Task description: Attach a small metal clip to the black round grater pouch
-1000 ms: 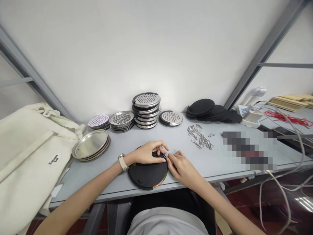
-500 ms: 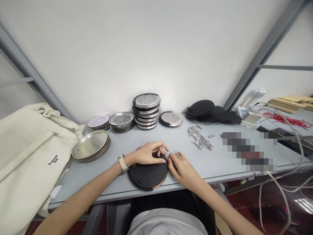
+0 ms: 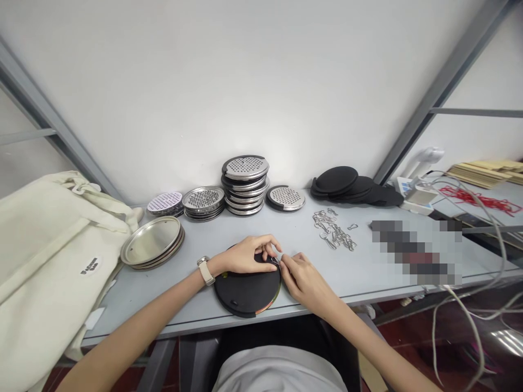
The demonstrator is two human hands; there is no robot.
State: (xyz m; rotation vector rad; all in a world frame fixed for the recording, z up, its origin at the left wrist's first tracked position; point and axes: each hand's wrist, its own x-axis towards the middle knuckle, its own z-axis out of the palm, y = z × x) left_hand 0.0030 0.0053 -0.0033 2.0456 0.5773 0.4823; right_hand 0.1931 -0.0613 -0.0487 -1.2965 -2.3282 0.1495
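A round black pouch with a coloured edge lies flat near the table's front edge. My left hand rests on its far rim, fingers curled and pinching the rim. My right hand sits at the pouch's right side, fingers pinched on a small metal clip at the rim. The fingertips of both hands meet there. A watch with a pale strap is on my left wrist.
Stacks of perforated metal discs stand along the wall, with plain metal lids at left. Loose metal clips lie right of centre, black pouches behind them. A cream cloth bag fills the left; cables hang at right.
Almost nothing differs. Both hands stay pinched together at the pouch's rim, with only slight finger shifts.
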